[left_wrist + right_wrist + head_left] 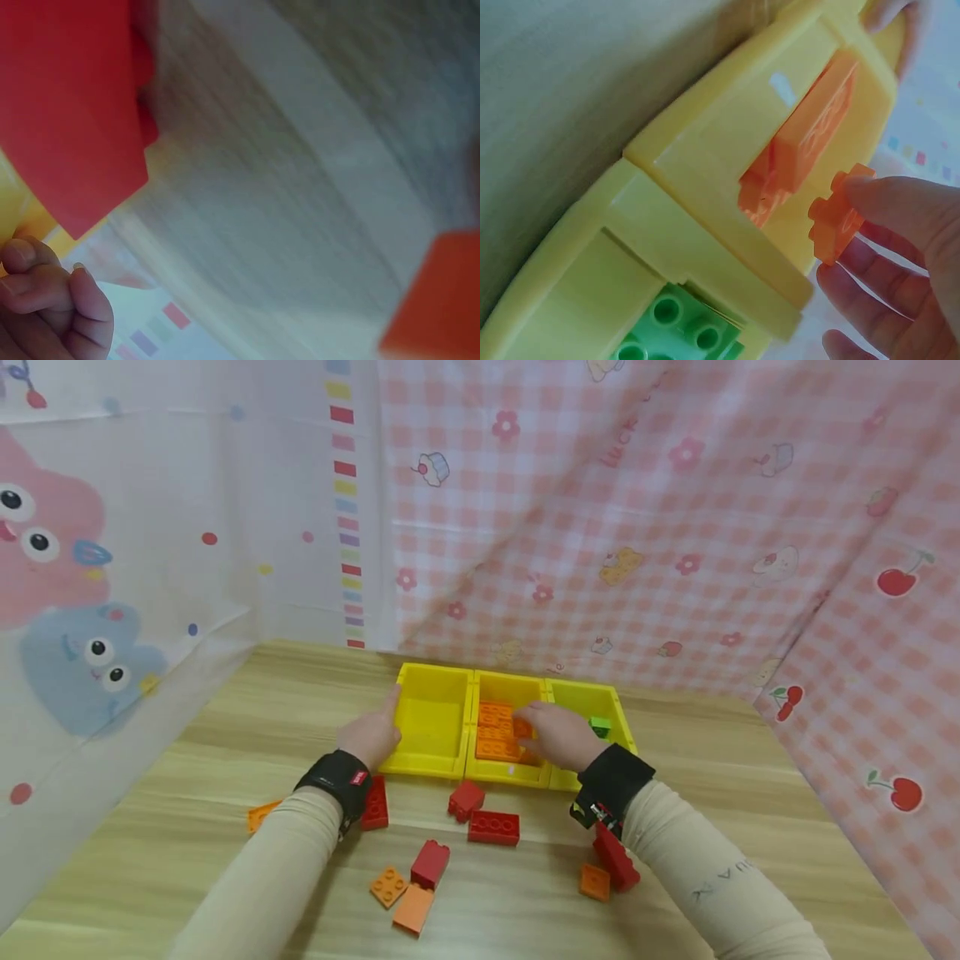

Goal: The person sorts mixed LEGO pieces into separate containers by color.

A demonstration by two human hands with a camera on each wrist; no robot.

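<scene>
My left hand (371, 735) holds the left end of a yellow three-compartment tray (427, 771), its index finger along the rim. The left wrist view shows these fingers (45, 289) bent against yellow plastic. Over the middle compartment, my right hand (558, 735) pinches a small orange building brick (840, 214) between thumb and fingers. Below it, several orange bricks (497, 731) lie side by side in that compartment. Green bricks (679, 322) sit in the right compartment, partly hidden by the right hand in the head view. The left compartment shows bare yellow plastic.
Loose red bricks (493, 828) and orange bricks (388, 887) are scattered on the wooden table (697, 727) in front of the tray. A red brick (617, 858) lies under the right forearm, another red brick (375, 803) beside the left wrist. Patterned cloth (525, 527) hangs behind.
</scene>
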